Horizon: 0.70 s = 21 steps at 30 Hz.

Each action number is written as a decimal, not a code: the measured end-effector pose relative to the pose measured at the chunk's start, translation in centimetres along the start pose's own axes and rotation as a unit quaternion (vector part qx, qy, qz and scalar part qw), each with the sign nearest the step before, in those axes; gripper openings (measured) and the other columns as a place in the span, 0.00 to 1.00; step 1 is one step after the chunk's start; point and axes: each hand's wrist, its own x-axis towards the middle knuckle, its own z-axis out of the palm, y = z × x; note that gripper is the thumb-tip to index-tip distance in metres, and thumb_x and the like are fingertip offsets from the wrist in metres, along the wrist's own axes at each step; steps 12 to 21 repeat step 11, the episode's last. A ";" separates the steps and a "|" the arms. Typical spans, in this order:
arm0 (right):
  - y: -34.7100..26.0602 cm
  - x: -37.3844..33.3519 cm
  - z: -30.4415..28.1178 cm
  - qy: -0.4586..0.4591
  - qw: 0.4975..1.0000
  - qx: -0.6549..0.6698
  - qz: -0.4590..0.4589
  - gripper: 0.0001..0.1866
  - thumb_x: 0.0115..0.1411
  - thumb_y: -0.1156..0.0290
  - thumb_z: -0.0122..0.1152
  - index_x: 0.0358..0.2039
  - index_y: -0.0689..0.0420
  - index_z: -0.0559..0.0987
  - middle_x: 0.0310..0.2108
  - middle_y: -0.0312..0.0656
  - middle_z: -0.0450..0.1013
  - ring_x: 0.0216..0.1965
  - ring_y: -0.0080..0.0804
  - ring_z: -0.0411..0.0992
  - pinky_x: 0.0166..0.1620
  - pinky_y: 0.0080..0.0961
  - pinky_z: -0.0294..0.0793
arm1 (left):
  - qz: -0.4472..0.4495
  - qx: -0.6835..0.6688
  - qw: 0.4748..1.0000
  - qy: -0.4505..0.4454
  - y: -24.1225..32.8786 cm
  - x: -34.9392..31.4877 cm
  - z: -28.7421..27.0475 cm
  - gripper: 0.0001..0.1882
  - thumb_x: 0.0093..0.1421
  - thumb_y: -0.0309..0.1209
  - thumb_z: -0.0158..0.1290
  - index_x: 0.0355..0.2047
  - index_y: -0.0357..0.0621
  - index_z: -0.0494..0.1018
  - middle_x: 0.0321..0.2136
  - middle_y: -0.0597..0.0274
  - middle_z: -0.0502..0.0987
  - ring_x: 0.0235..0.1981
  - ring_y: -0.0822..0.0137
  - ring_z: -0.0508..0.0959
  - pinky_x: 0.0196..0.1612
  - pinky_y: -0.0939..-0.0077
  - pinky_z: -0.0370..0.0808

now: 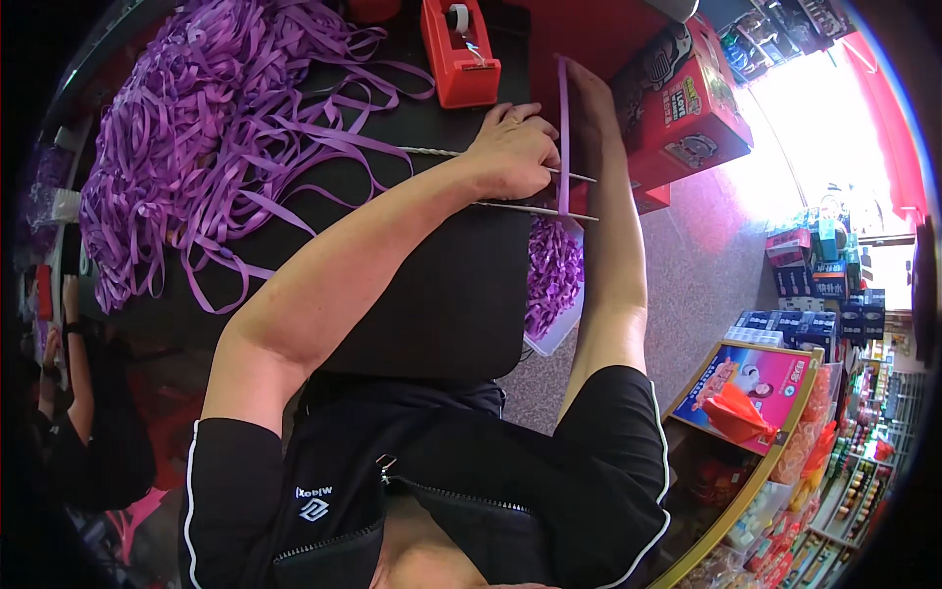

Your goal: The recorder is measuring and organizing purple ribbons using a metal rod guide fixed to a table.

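My left hand (512, 152), with a ring on one finger, curls over a thin metal rod (427, 151) at the right edge of the black table (432, 314); what its fingers grip is hidden. A second thin rod (520, 208) runs roughly level on the near side of that hand. Both rods stick out past the edge. Farther out, my right hand (589, 88) closes on the top end of a flat purple ribbon (564, 128), which is stretched straight and crosses the rods near their tips. My right fingertips are partly hidden.
A heap of purple ribbon loops (216, 128) covers the table's left. A red tape dispenser (463, 59) stands at the back. Below the edge, a clear bin (561, 339) holds purple ribbon pieces. A red box (687, 108) and a gold-framed display case (785, 422) stand at right.
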 end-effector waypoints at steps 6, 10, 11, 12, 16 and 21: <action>4.6 -3.3 -0.8 -0.083 0.946 -0.307 -0.069 0.14 0.61 0.66 0.52 0.44 0.56 0.77 0.38 0.41 0.76 0.40 0.28 0.73 0.42 0.24 0.71 | -0.009 0.010 1.000 -0.004 0.0 -0.1 -0.2 0.14 0.47 0.31 0.50 0.34 0.47 0.80 0.53 0.59 0.69 0.65 0.57 0.53 0.65 0.56 0.45; 6.2 -6.4 -1.1 -0.171 0.798 -0.576 -0.046 0.12 0.60 0.66 0.54 0.44 0.50 0.78 0.38 0.45 0.76 0.41 0.35 0.74 0.43 0.23 0.72 | -0.007 0.026 0.999 0.039 -0.1 -0.2 0.3 0.13 0.47 0.32 0.52 0.33 0.46 0.79 0.52 0.58 0.69 0.63 0.56 0.56 0.64 0.60 0.49; 6.0 -6.7 -1.1 -0.169 0.798 -0.577 -0.045 0.12 0.60 0.66 0.54 0.44 0.50 0.78 0.38 0.45 0.76 0.41 0.35 0.74 0.43 0.23 0.72 | -0.010 0.031 0.998 0.052 -0.1 -0.3 0.4 0.12 0.46 0.33 0.53 0.32 0.46 0.79 0.52 0.58 0.69 0.63 0.56 0.57 0.64 0.61 0.50; 6.0 -6.7 -1.1 -0.169 0.798 -0.577 -0.045 0.12 0.60 0.66 0.54 0.44 0.50 0.78 0.38 0.45 0.76 0.41 0.35 0.74 0.43 0.23 0.72 | -0.010 0.031 0.998 0.052 -0.1 -0.3 0.4 0.12 0.46 0.33 0.53 0.32 0.46 0.79 0.52 0.58 0.69 0.63 0.56 0.57 0.64 0.61 0.50; 6.0 -6.7 -1.1 -0.169 0.798 -0.577 -0.045 0.12 0.60 0.66 0.54 0.44 0.50 0.78 0.38 0.45 0.76 0.41 0.35 0.74 0.43 0.23 0.72 | -0.010 0.031 0.998 0.052 -0.1 -0.3 0.4 0.12 0.46 0.33 0.53 0.32 0.46 0.79 0.52 0.58 0.69 0.63 0.56 0.57 0.64 0.61 0.50; 6.0 -6.7 -1.1 -0.169 0.798 -0.577 -0.045 0.12 0.60 0.66 0.54 0.44 0.50 0.78 0.38 0.45 0.76 0.41 0.35 0.74 0.43 0.23 0.72 | -0.010 0.031 0.998 0.052 -0.1 -0.3 0.4 0.12 0.46 0.33 0.53 0.32 0.46 0.79 0.52 0.58 0.69 0.63 0.56 0.57 0.64 0.61 0.50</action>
